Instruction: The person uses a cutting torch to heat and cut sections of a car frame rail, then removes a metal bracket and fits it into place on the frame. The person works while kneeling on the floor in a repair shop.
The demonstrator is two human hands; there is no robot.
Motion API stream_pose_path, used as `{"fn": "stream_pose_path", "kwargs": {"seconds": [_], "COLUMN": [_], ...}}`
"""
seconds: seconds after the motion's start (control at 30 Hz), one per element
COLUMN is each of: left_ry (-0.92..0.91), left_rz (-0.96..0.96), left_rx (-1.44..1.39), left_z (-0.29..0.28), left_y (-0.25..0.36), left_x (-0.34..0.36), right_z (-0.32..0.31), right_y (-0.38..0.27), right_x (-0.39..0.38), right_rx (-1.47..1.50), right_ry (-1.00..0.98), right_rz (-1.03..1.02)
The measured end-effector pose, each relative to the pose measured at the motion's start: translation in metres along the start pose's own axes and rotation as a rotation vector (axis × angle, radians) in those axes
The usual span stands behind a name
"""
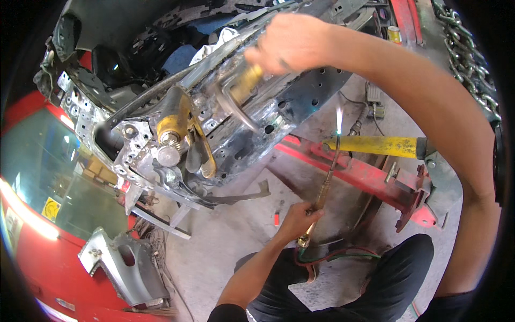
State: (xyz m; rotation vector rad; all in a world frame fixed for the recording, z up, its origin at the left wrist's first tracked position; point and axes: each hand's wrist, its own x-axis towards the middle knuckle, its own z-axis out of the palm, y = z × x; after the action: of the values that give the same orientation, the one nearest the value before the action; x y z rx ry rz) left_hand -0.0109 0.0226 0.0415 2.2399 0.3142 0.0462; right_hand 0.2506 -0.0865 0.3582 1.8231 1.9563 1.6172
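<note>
My left hand (296,221) is closed round the brass handle of a gas torch (326,189), low in front of my knees. Its lit flame (339,121) points upward, to the right of the car's bare steel body rail (289,102). Raised over that rail, my right hand (292,45) is closed on the yellow handle of a hammer (248,81). Motion smears the hammer; its curved metal head hangs close above the rail, and I cannot tell whether it touches. A yellow locking clamp (170,126) with a knurled screw sits on the rail's left end.
A red car (32,257) stands at left, with a loose grey fender (126,268) beside it. At right lie a red steel beam (370,185) and a yellow bar (375,146); a heavy chain (464,53) hangs beyond. Torch hoses (338,253) run between my legs.
</note>
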Motion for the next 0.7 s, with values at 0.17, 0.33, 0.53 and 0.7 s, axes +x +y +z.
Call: {"fn": "stream_pose_path", "kwargs": {"seconds": [0.17,0.33,0.53,0.7], "left_ry": [-0.04,-0.085,-0.06,-0.021], "left_rz": [-0.008,-0.097,-0.076,-0.051], "left_rx": [0.021,0.123,0.122,0.036], "left_z": [-0.005,-0.007,-0.009,-0.006], "left_y": [-0.006,0.011,0.002,0.008], "left_x": [0.004,0.005,0.005,0.001], "right_z": [0.018,0.021,0.022,0.02], "right_y": [-0.02,-0.021,-0.028,-0.035], "right_x": [-0.007,-0.005,-0.01,0.017], "right_rx": [-0.014,-0.022,0.122,0.105], "right_ry": [0.035,-0.003,0.165,-0.019], "right_rz": [0.085,0.101,-0.032,0.189]}}
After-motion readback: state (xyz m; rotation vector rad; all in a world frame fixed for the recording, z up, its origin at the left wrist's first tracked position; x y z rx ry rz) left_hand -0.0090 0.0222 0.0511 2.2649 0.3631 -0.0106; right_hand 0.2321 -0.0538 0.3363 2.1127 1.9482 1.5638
